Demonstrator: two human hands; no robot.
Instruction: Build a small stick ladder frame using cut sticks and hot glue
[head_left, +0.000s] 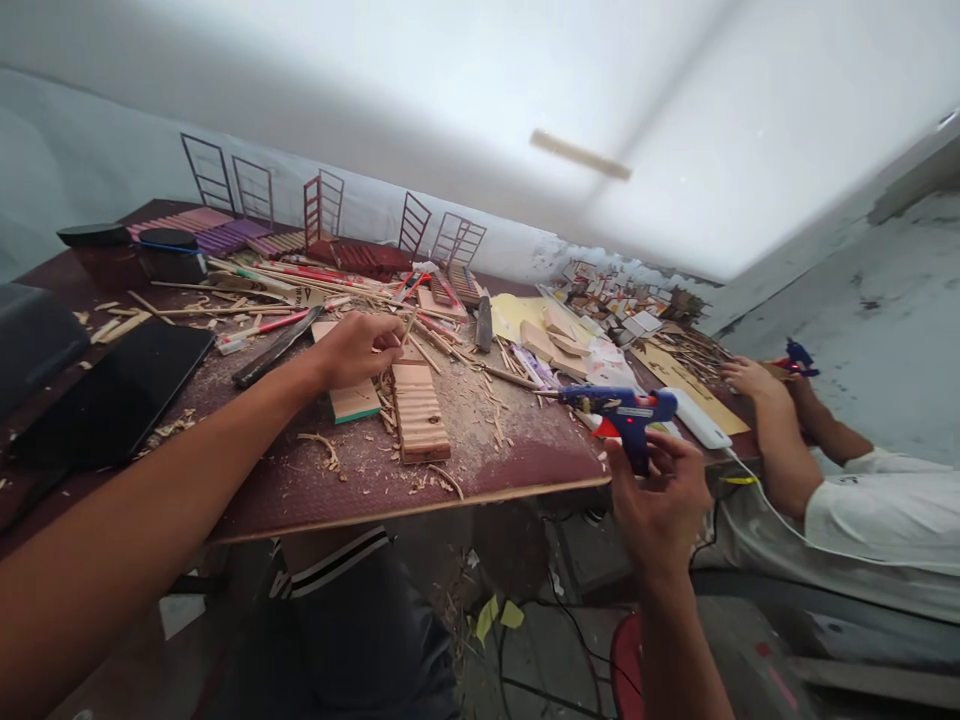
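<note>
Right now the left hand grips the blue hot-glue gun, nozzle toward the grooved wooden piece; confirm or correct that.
Wrong hand: in the head view, the right hand grips the blue hot-glue gun, its nozzle toward the grooved wooden piece.

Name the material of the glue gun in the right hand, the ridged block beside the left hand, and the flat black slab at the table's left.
Glue gun: probably smooth blue plastic, from its even colour and moulded shape.
Ridged block: apparently bare wood, matt and pale tan, with shavings nearby.
Flat black slab: smooth, perhaps glass or plastic; its uniform dark face leaves that open.
</note>
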